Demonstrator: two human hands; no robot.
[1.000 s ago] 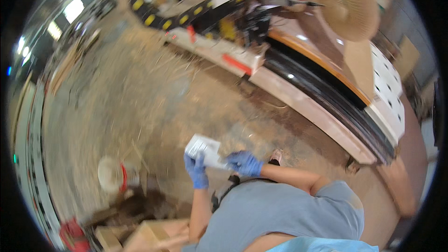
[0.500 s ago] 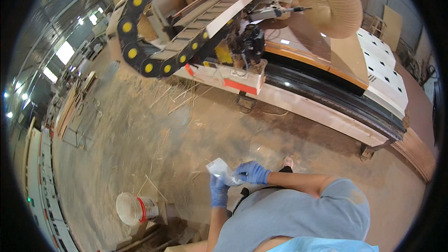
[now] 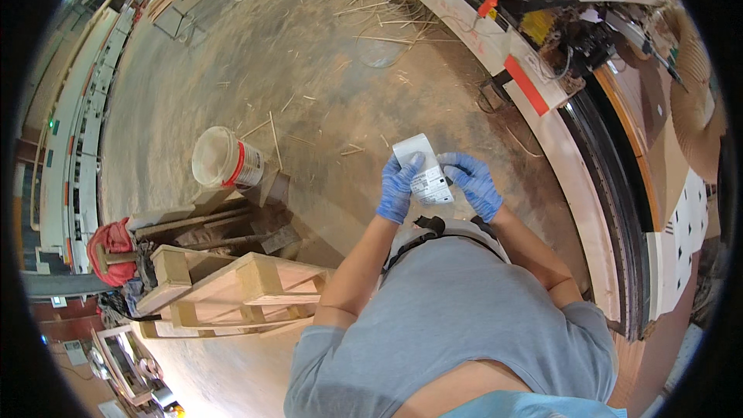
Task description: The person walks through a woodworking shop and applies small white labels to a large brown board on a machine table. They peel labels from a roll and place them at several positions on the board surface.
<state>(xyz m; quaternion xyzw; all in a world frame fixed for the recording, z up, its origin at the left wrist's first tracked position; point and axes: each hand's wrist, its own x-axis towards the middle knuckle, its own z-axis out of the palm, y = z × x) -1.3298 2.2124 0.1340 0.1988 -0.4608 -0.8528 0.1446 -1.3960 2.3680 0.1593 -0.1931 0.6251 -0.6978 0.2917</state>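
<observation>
A strip of white printed labels (image 3: 430, 183) hangs in front of my waist, its lower part covered with dark print. My left hand (image 3: 397, 187), in a blue glove, grips the strip from its left side with the thumb laid across the front. On the opposite side, my right hand (image 3: 474, 186), gloved in blue too, has its fingers bent and pinched at the strip's right edge. Whether those fingertips hold one loose label or the whole strip, I cannot tell.
A white bucket (image 3: 220, 159) with a red band stands on the dusty floor to the left. Nearer are wooden pallets (image 3: 263, 279) and scrap boards. A long machine (image 3: 534, 139) runs along the right. Wood strips (image 3: 387, 35) litter the floor ahead.
My view has swung left and down, bringing the pallets in and shifting the machine to the right. The strip has turned so its printed face shows, with both hands still at it.
</observation>
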